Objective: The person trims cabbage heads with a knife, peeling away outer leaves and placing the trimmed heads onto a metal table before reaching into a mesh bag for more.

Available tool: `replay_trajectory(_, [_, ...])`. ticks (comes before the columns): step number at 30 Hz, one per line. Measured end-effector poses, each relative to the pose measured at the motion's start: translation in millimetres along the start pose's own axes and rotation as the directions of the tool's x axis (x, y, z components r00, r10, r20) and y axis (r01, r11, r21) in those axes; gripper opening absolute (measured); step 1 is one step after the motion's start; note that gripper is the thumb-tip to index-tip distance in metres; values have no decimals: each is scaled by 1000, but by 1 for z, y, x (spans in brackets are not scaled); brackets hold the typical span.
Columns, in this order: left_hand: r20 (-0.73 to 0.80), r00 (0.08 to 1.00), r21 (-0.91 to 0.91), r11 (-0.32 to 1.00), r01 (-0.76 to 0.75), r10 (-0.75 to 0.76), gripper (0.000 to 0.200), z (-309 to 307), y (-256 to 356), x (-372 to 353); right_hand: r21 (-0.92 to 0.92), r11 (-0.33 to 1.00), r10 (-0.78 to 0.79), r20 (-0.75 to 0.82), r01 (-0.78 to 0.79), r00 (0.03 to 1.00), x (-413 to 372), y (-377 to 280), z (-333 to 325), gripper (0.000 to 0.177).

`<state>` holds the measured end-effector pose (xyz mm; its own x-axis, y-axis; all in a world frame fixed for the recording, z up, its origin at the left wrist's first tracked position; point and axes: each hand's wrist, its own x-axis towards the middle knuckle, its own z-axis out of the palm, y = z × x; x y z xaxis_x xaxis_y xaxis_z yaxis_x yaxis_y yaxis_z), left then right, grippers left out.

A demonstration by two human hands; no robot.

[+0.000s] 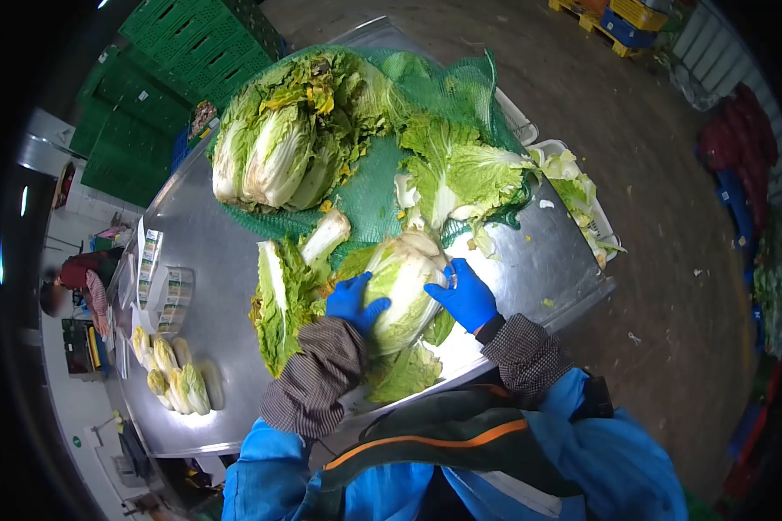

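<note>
A pale green and white cabbage [401,291] lies near the table's front edge with its cut base pointing away from me. My left hand [354,302], in a blue glove, rests on its left side with the fingers apart. On the right side near the base, my right hand [465,298], also gloved in blue, has its fingers pressed together around something small I cannot make out. Loose leaves [288,291] lie to the left of the cabbage, and another leaf [408,375] is below it. Behind, whole cabbages [278,156] and big loose leaves [460,169] sit on a green net [378,195].
The metal table [222,304] holds small cabbages [175,378] and label sheets [167,295] at the left. A white crate [604,227] of leaves stands past the right edge. Green crates [195,43] are stacked at the back left. Another person [82,271] is at the far left.
</note>
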<state>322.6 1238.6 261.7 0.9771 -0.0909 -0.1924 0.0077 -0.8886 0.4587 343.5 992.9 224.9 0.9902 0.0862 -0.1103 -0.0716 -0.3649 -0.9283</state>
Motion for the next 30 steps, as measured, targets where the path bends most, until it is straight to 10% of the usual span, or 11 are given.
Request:
replay_trajectory(3, [29, 988, -328, 933, 150, -149, 76, 9, -56, 25, 44, 990, 129, 146, -137, 981, -16, 7, -3, 38])
replay_trajectory(7, [-239, 969, -61, 997, 55, -68, 68, -39, 36, 15, 91, 976, 195, 46, -198, 980, -48, 17, -8, 32])
replay_trajectory(11, [81, 982, 432, 894, 119, -170, 122, -13, 104, 4, 7, 1000, 24, -38, -24, 999, -44, 23, 0, 29])
replay_trajectory(14, [290, 934, -82, 967, 242, -209, 138, -18, 51, 41, 46, 999, 29, -41, -27, 999, -36, 3, -16, 28])
replay_trajectory(15, [75, 997, -219, 975, 34, -18, 133, 11, 0, 57, 47, 998, 36, -48, -34, 998, -33, 3, -19, 28])
replay_trajectory(17, [257, 966, -520, 839, 164, -29, 112, -9, -23, 74, 51, 998, 42, -66, -39, 997, -27, 7, -33, 28])
replay_trajectory(21, [560, 797, -811, -46, 583, 228, 75, -32, -11, 43, -297, 955, 3, 45, 10, 999, -16, -17, -58, 38])
replay_trajectory(23, [482, 875, -834, -282, 475, 48, 78, -33, 12, 15, -122, 987, -98, 92, 109, 991, -4, -43, -52, 52])
replay_trajectory(25, [257, 948, -952, -117, 282, 188, 89, -36, 36, 7, 98, 995, -10, 251, -15, 968, 4, -96, -53, 56])
replay_trajectory(30, [-20, 991, -999, 42, -26, 130, 94, -32, 45, -6, 116, 967, -249, 214, 228, 945, 19, -115, -38, 55])
